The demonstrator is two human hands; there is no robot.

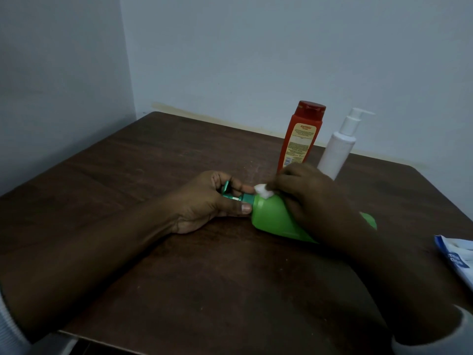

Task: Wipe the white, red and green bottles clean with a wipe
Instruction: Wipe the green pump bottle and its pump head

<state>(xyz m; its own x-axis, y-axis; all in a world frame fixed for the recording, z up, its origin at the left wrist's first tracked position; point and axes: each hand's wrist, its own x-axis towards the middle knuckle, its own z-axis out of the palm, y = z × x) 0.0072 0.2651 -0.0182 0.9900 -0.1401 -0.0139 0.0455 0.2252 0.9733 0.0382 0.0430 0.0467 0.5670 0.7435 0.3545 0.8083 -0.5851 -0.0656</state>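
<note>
Green bottle (276, 221) lying on its side on dark wooden table (153, 160), teal cap (236, 196) pointing left. Left hand (204, 201), grip closed round cap and neck, cap mostly hidden by fingers. Right hand (307, 196), grip pinching white wipe (262, 190) against bottle shoulder; bottle's lower body hidden under that wrist. Behind, upright and near each other: red bottle (299, 139), white pump bottle (337, 149), bases hidden. Blue-and-white wipe packet (458, 257) cut off at right edge, print unreadable
</note>
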